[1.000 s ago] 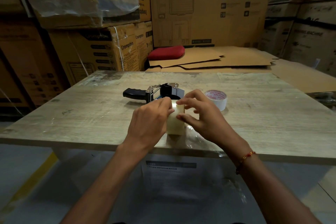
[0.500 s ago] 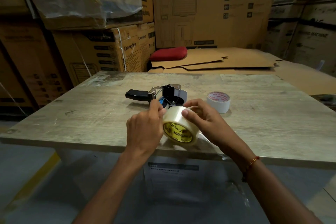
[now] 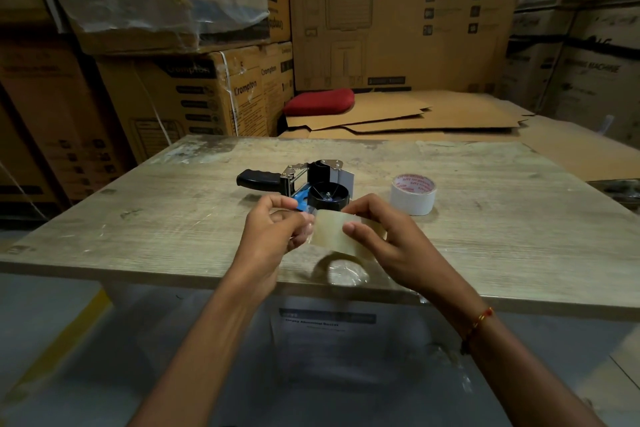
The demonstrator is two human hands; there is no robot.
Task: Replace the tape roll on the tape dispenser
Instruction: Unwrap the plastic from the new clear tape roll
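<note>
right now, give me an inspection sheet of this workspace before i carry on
surface: worn wooden table, scuffed and stained.
job's things: tape dispenser lies on its side, spool hub bare, black handle pointing left; clear tape roll held above the near edge; white tape roll stands right of the dispenser.
clutter: clear plastic wrap on the near edge.
grip: left hand pinches at the roll's left edge; right hand holds the roll, thumb on its face.
cables: nothing seen.
surroundings: stacked cardboard boxes, flat cardboard sheets, red cushion behind.
</note>
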